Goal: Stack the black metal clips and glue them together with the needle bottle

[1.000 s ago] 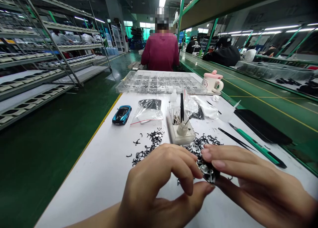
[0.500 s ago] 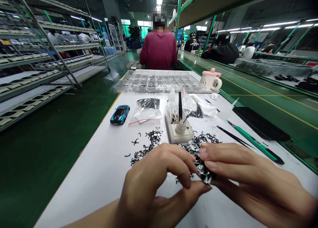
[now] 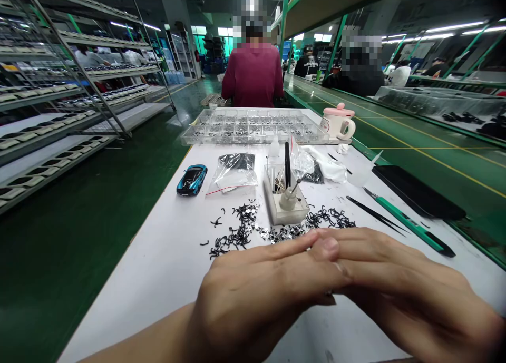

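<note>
My left hand (image 3: 256, 289) and my right hand (image 3: 407, 278) meet over the front of the white table, fingers overlapping. Between them is a small glossy black piece (image 3: 329, 298), of which only a dark edge shows under the fingers; its kind I cannot make out. Both hands are closed around it. Just beyond the knuckles lie many small black curved parts (image 3: 237, 234) and little silver metal pieces (image 3: 290, 231). Behind these stands a white holder (image 3: 286, 213) with a small bottle, cotton swabs and a black upright tool.
Black tweezers (image 3: 375, 215) and a green-handled knife (image 3: 411, 223) lie at right, near a black pouch (image 3: 419, 192). A blue toy car (image 3: 192, 179) and plastic bag (image 3: 233, 173) lie left. A clear compartment box (image 3: 253, 139) and lidded mug (image 3: 336, 123) stand behind. A person sits ahead.
My left fingers have moved up and over to my right fingertips, covering the shiny black piece that showed between the hands. The view has shifted slightly.
</note>
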`<state>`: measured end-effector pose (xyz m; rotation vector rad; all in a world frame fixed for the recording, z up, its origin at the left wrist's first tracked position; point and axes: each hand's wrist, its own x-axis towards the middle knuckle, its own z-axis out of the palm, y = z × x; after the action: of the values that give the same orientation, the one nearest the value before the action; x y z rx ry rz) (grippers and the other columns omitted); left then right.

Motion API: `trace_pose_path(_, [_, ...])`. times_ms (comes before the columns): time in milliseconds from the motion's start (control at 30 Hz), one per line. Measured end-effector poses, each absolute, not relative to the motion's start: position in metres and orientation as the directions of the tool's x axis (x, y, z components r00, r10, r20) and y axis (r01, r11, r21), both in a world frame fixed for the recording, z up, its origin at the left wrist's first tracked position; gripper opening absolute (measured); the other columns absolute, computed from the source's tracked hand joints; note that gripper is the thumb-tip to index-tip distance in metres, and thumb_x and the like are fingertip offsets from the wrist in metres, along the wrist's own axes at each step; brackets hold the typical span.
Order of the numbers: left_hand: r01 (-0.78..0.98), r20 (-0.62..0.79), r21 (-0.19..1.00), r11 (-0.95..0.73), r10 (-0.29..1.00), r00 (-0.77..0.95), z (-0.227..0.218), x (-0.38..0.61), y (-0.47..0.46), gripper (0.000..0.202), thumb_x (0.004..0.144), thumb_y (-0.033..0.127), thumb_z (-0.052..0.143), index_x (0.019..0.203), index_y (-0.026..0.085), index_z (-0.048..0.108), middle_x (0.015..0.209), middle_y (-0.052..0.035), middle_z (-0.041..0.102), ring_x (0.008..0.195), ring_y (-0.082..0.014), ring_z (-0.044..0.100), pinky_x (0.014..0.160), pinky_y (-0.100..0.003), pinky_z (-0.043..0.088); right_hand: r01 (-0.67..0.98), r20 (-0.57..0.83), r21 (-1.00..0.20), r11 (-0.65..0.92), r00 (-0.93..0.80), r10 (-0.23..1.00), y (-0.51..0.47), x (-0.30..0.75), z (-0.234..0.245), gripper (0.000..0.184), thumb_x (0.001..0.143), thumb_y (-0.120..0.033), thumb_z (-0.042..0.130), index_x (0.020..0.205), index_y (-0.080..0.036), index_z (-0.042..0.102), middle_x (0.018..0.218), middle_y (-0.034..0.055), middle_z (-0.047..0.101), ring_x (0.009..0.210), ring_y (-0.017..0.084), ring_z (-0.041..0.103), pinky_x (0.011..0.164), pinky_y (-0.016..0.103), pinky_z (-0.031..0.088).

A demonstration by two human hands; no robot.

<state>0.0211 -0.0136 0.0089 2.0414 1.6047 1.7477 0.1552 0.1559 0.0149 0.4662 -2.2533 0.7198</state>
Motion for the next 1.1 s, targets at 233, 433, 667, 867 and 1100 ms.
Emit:
trace_pose_path(233, [0.659,0.717,0.589,-0.467,0.678,-0.161,0.012,0.025,-0.021,0.047,0.078,-0.01,0.074,0.117,0.015,0.067,0.115,-0.0023,0.079,0.116,-0.014,0.071,0.108,-0.012,0.048,-0.536,0.714,-0.393,0.748,-0.69,-0.119,0.154,0.159,0.009,0.034,0.091,0.005,0.048,0.116,-0.011,0.066,0.117,0.007,0.076,0.123,0.012,0.066,0.109,0.015,0.05])
trace_pose_path(433, [0.67,0.709,0.607,-0.427,0.671,-0.215,0.014,0.028,-0.019,0.041,0.083,-0.002,0.076,0.116,0.021,0.068,0.116,0.0017,0.079,0.112,-0.0148,0.073,0.105,-0.014,0.052,-0.532,0.726,-0.38,0.757,-0.678,-0.111,0.154,0.158,0.013,0.037,0.09,0.006,0.048,0.117,-0.014,0.064,0.115,0.0043,0.076,0.12,0.011,0.067,0.109,0.013,0.048])
trace_pose_path(667, [0.445,0.626,0.773,-0.453,0.659,-0.416,0.01,0.031,-0.003,0.051,0.074,-0.002,0.083,0.117,0.022,0.071,0.119,-0.0007,0.077,0.113,-0.0168,0.073,0.095,-0.017,0.061,-0.547,0.724,-0.364,0.754,-0.675,-0.14,0.156,0.157,0.015,0.042,0.087,0.011,0.052,0.121,-0.012,0.06,0.119,0.0082,0.069,0.124,0.012,0.062,0.109,0.017,0.05])
trace_pose_path(867, [0.55,0.69,0.706,-0.446,0.61,-0.39,0.01,0.029,-0.009,0.035,0.08,0.004,0.081,0.109,0.022,0.074,0.109,-0.0001,0.08,0.1,-0.0162,0.077,0.096,-0.016,0.059,-0.516,0.736,-0.489,0.703,-0.677,0.015,0.154,0.152,0.004,0.042,0.085,0.008,0.062,0.117,-0.019,0.065,0.099,0.0038,0.052,0.098,0.017,0.061,0.097,0.032,0.06])
trace_pose_path(1100, [0.65,0.75,0.611,-0.451,0.593,-0.294,0.015,0.025,-0.009,0.036,0.077,0.005,0.084,0.109,0.015,0.073,0.105,-0.0037,0.08,0.092,-0.0152,0.078,0.091,-0.009,0.057,-0.501,0.752,-0.359,0.787,-0.655,-0.074,0.154,0.153,0.009,0.046,0.085,0.01,0.059,0.123,-0.017,0.064,0.102,0.007,0.06,0.097,0.018,0.066,0.085,0.027,0.062])
